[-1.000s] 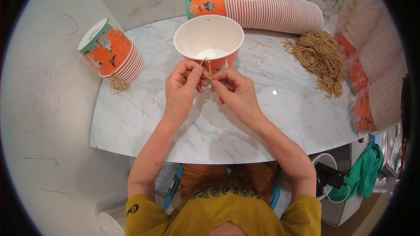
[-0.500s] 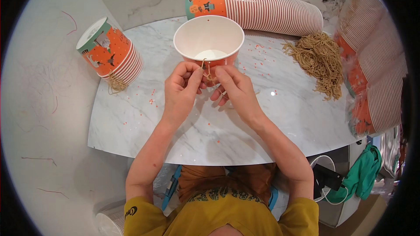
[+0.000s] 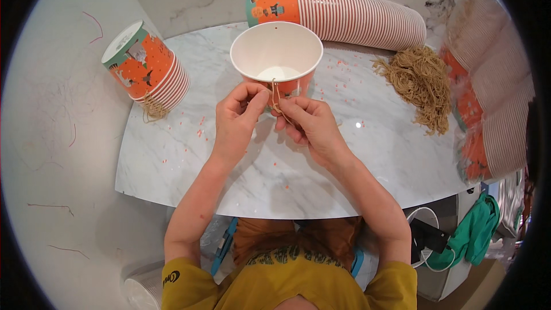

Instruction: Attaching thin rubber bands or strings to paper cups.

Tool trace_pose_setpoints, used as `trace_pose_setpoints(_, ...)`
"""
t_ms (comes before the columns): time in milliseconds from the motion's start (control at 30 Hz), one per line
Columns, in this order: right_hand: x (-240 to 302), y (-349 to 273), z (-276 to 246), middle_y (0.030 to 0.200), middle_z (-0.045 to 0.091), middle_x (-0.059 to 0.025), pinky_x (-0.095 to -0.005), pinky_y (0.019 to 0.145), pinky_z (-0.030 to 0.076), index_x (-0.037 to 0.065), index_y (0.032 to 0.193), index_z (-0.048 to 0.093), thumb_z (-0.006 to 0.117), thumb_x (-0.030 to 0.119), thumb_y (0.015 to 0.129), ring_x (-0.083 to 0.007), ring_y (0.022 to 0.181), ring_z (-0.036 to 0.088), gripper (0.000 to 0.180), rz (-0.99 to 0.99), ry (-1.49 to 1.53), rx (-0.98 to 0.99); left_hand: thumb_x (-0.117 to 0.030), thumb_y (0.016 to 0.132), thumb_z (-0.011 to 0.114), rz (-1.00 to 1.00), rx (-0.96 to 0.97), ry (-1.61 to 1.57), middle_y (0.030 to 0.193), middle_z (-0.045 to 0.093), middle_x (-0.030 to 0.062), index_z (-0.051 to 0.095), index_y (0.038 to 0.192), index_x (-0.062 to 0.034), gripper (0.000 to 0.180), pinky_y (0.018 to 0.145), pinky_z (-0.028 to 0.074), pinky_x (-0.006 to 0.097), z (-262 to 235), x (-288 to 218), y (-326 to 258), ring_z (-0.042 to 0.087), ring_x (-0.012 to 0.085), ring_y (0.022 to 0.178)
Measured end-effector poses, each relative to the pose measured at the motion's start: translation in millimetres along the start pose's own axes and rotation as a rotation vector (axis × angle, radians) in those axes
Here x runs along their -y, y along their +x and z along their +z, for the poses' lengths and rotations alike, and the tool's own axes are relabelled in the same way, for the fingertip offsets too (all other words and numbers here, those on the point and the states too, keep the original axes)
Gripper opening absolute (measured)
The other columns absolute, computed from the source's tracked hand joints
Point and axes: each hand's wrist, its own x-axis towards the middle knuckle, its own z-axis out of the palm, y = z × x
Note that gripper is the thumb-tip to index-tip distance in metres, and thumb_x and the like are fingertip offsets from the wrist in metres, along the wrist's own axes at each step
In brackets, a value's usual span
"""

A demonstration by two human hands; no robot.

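An orange paper bucket [image 3: 276, 46] with a white inside stands upright in front of me at the middle of the table. A thin tan string [image 3: 275, 87] hangs in a narrow loop from its near side, just below the rim. My left hand [image 3: 238, 116] is closed in a pinch at the left of the loop. From the right, my right hand [image 3: 317, 125] pinches the string where its strands cross, thumb and forefinger together. The fingers hide part of the string and the lower front of the bucket.
A long stack of nested buckets [image 3: 356, 17] lies along the back wall. A tan string pile [image 3: 422, 83] is at the right, beside bagged buckets [image 3: 499, 132]. An upside-down bucket stack [image 3: 146, 69] with strings stands left. Small orange dots litter the marble table [image 3: 275, 195].
My right hand has moved slightly left and lower, its thumb and forefinger now nearer the loop. The string's loop looks longer and narrower. The bucket keeps its place.
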Motion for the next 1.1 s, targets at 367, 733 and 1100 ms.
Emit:
trace_pose_setpoints(367,-2.4,-0.1,-3.3,0.078,0.069,-0.0065,-0.0240,0.050,0.040,0.001,0.096,0.068,0.051,0.029,0.101,-0.0090,0.056,0.056,0.034,0.023,-0.003,0.025,-0.013,0.097,0.065,-0.031,0.040,0.060,0.096,0.066,0.0017,0.068,0.098,0.0000,0.014,0.071,0.048,0.023,3.3,5.6,-3.8,0.062,0.0088,0.081)
trace_pose_setpoints(733,-14.4,-1.0,-3.4,0.083,0.069,-0.0071,-0.0236,0.054,0.046,0.000,0.096,0.066,0.049,0.016,0.097,-0.0100,0.062,0.060,0.023,-0.101,-0.104,0.106,-0.013,0.096,0.066,-0.056,0.049,0.029,0.087,0.066,0.0018,0.067,0.097,0.0006,0.014,0.067,0.049,0.023,4.4,8.7,-1.8,0.061,0.0080,0.074)
trace_pose_setpoints(1100,-15.2,0.9,-2.1,0.081,0.068,-0.0055,-0.0247,0.053,0.048,-0.001,0.097,0.066,0.052,0.015,0.097,-0.0084,0.061,0.059,0.021,-0.100,-0.174,0.069,-0.016,0.097,0.063,-0.089,0.057,-0.023,0.082,0.066,0.0006,0.069,0.095,0.0000,0.018,0.065,0.047,0.024,4.9,10.5,0.6,0.058,0.0067,0.072)
